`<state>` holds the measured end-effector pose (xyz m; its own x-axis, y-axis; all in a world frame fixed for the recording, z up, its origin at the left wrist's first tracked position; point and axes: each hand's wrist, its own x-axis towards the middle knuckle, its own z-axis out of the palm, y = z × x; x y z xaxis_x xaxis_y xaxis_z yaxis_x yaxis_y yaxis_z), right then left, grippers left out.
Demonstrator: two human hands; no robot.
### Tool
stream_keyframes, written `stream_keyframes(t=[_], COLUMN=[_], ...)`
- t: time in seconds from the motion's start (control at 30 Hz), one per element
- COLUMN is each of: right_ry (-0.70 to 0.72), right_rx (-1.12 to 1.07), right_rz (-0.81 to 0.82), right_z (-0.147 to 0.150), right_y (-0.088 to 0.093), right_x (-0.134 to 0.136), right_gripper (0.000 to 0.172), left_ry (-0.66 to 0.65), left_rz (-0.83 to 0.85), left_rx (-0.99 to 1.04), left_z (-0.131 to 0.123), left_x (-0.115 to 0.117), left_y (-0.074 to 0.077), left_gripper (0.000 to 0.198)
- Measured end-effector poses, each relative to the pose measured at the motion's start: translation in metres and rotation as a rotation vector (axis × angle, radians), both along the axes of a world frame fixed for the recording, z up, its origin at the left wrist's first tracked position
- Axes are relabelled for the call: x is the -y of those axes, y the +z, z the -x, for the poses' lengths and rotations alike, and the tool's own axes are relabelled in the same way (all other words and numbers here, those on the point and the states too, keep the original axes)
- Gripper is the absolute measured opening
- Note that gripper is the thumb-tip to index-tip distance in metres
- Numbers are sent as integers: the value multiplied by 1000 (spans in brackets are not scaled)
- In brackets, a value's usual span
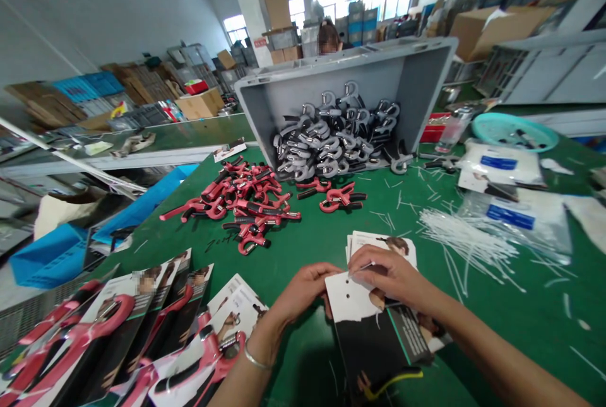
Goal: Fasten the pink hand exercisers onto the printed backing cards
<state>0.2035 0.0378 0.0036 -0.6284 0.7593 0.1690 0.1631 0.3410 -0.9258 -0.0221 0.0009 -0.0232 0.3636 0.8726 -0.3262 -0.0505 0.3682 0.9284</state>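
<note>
A printed cardboard backing card [367, 344], black and white with small punched holes, stands tilted in front of me. My left hand [307, 287], a bangle on its wrist, pinches the card's upper left edge. My right hand [391, 274] is closed over the card's top near the holes; its fingertips partly hide what lies under them. More printed cards [356, 240] lie just behind it. To the left are pink hand grip strengtheners [211, 363] on cards. A pile of loose pink hand grips [250, 195] lies farther back.
A grey crate [411, 91] tipped on its side holds many grey hand grips [331, 142]. White cable ties [466, 243] are spread at right, beside plastic bags [525, 221] and a turquoise tray [514, 126]. Pliers [438, 161] lie near the crate. A person [329, 38] is behind it.
</note>
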Motion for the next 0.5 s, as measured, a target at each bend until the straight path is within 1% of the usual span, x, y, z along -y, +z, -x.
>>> stream_keyframes(t=[0.07, 0.13, 0.2, 0.27, 0.33, 0.37, 0.43, 0.5], right_ry=[24, 35, 34, 23, 7, -1, -18, -38], right_rx=[0, 11, 25, 37, 34, 24, -5, -36], right_rz=[14, 46, 81, 101, 102, 101, 118, 159], right_z=[-4, -6, -7, -6, -3, -1, 2, 3], right_y=[-3, -4, -2, 3, 12, 16, 23, 24], right_x=[1, 2, 0, -6, -15, -21, -30, -35], right_gripper=[15, 16, 17, 17, 17, 17, 20, 22], left_ry=[-133, -179, -151, -91, -10, 41, 166, 288], left_rz=[78, 105, 84, 39, -56, -138, -364, -572], left_rx=[-7, -16, -36, -69, -134, -192, -373, -577], left_z=[1, 1, 0, -3, -5, -6, -8, -8], left_x=[6, 10, 11, 8, 0, -4, -10, -12], left_y=[-5, -8, -9, -8, -5, -3, 1, 1], left_gripper=[42, 40, 36, 32, 29, 26, 19, 12])
